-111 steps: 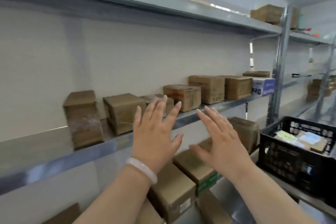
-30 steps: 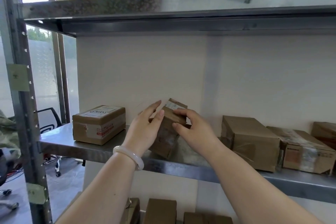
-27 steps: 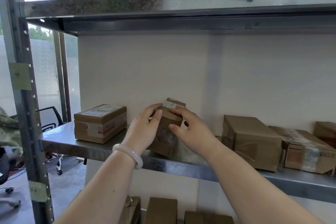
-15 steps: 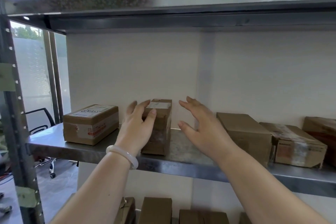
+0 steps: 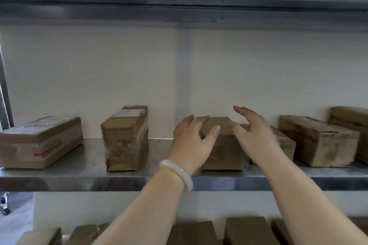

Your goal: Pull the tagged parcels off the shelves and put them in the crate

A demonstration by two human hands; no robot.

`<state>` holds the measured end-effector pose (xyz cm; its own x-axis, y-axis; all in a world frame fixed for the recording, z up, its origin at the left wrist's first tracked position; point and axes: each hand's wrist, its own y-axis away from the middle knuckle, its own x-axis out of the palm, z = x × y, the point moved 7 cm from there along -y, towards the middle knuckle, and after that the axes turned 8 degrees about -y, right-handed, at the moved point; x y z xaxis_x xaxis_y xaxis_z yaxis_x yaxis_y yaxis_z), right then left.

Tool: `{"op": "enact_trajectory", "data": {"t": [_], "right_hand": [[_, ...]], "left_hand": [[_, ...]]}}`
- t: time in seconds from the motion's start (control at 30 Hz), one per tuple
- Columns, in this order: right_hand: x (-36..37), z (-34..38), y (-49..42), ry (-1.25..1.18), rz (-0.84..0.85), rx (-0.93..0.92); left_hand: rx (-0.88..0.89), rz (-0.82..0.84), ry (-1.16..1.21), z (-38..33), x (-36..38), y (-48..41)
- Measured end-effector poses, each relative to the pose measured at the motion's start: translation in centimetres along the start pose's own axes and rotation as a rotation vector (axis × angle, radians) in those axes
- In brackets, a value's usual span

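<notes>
Both my hands reach onto the metal shelf (image 5: pixel 83 177) around a plain brown parcel (image 5: pixel 225 151). My left hand (image 5: pixel 192 141), with a pale bangle on its wrist, lies against the parcel's left side with the thumb on its top edge. My right hand (image 5: pixel 253 135) hovers at the parcel's right top corner with its fingers spread. No tag shows on this parcel. To the left stands an upright taped parcel (image 5: pixel 125 139) with a white label on top, free of both hands. The crate is out of view.
A flat parcel (image 5: pixel 39 141) with a white label lies at the shelf's far left. More brown parcels (image 5: pixel 316 141) sit to the right, one partly hidden behind my right hand. Another shelf runs overhead. Several boxes (image 5: pixel 249 230) stand on the shelf below.
Both hands have let go of the upright labelled parcel, which stays on the shelf. They have moved right onto the neighbouring plain parcel, and my view has shifted right.
</notes>
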<state>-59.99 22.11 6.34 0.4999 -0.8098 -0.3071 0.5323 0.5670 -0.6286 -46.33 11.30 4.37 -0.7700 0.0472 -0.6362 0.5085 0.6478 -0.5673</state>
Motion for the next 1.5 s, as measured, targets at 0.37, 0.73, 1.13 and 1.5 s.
{"op": "enact_trajectory", "data": {"t": [0.37, 0.73, 1.13, 1.5], "right_hand": [[-1.7, -1.4, 1.7, -0.029, -0.018, 0.071], [-1.4, -0.8, 3.0, -0.313, -0.016, 0.104], [-0.7, -0.2, 4.1, -0.603, 0.010, 0.218], [-1.6, 2.6, 6.5, -0.468, -0.015, -0.057]], "left_hand": [[-0.223, 0.120, 0.406, 1.3, 3.5, -0.7], [0.014, -0.153, 0.453, -0.6, -0.4, 3.8], [-0.010, -0.136, 0.375, 0.2, -1.6, 4.3], [-0.186, -0.013, 0.894, -0.3, -0.5, 4.7]]}}
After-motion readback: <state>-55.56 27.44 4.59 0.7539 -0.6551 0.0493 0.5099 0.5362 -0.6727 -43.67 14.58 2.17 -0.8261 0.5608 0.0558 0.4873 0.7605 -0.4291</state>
